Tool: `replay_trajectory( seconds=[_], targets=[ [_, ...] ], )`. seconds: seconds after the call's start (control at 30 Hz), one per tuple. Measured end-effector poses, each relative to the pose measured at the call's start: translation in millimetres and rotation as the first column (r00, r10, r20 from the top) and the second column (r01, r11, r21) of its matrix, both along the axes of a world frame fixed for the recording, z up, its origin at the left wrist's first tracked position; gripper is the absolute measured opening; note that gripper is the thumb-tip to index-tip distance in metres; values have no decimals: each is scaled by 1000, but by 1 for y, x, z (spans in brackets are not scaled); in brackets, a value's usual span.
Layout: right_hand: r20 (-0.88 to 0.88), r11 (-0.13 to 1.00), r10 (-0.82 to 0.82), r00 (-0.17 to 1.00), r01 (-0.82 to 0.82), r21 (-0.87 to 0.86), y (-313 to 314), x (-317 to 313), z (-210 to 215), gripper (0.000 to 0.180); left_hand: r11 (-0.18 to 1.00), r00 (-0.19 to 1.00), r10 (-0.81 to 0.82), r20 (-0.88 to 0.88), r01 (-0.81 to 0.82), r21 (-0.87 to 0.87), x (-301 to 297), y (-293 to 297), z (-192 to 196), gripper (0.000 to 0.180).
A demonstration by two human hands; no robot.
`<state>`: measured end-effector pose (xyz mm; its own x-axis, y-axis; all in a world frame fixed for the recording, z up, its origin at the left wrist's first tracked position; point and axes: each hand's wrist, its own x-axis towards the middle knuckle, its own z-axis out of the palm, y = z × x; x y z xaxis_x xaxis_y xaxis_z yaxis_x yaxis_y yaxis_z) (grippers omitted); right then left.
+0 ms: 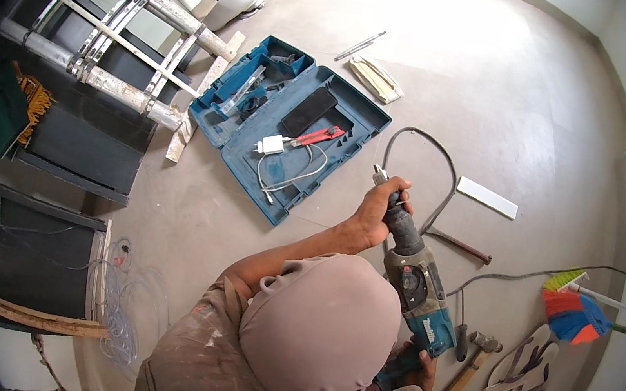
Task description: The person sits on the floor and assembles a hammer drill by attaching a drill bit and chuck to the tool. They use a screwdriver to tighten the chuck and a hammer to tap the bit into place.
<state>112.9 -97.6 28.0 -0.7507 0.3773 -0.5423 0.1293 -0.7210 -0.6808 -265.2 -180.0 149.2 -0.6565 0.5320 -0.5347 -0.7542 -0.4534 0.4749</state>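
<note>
Left hand [375, 213] fingers wrap the drill [416, 280] chuck; right hand [416, 370] grips its rear handle. An open blue case [356, 106] lies just beyond the left fingertips.

Rotary hammer [418, 282]: between left hand [378, 214] at its front end and right hand [417, 367] at its rear | open tool case [287, 126]: floor, left of drill | hammer [472, 357], sandals [520, 373]: floor, right of drill
</note>
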Motion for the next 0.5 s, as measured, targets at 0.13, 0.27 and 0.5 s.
replay_trajectory(
  seconds=[0.13, 0.27, 0.5],
  targets=[
    [-9, 1000, 11, 1000, -11, -16, 8, -1, 10, 74, 999, 999, 39, 38, -40, 18, -3, 1, -1, 22],
    [-24, 998, 24, 999, -25, -63, 7, -7, 17, 75, 994, 998, -4, 63, -3, 112, -7, -10, 0, 19],
    [-102, 980, -4, 995, -16, -200, 14, -30, 34, 78, 902, 983, -167, -77, 184, 390, -6, -9, 18, 24]
  ],
)
